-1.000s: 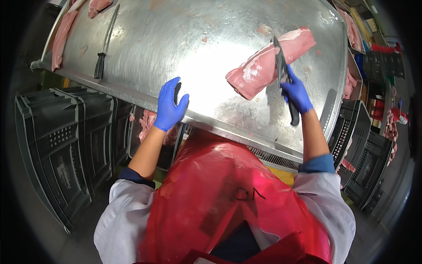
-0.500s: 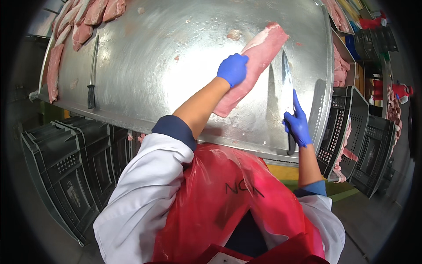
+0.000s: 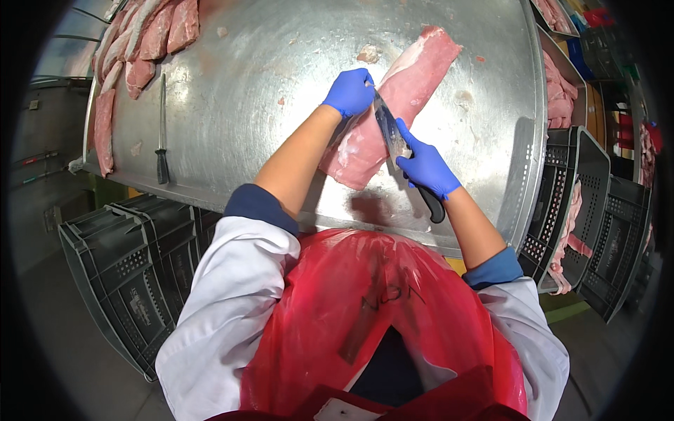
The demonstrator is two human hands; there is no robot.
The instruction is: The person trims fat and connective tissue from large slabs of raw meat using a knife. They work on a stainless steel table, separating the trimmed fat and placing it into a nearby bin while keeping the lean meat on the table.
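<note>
A long pale-pink pork loin (image 3: 414, 78) lies slantwise on the metal table, with whitish fat along its upper left edge. My left hand (image 3: 349, 92), in a blue glove, is closed in a pinch at that left edge; its fingertips partly hide what they grip. In my blue-gloved right hand (image 3: 430, 168) is a knife (image 3: 388, 126) with a black handle. Its blade lies over the middle of the loin, the tip close to my left fingertips. The handle's end sticks out below my right palm.
A sharpening steel (image 3: 163, 133) lies at the left of the metal table (image 3: 239, 126). More meat pieces (image 3: 158, 31) are heaped at the far left. Dark plastic crates (image 3: 133, 274) stand at the lower left, others (image 3: 597, 203) with trimmings at the right.
My right hand has brought the knife leftward from beside the loin to over it. My left hand has shifted up and left along the edge. The loin's near end lies slightly further left.
</note>
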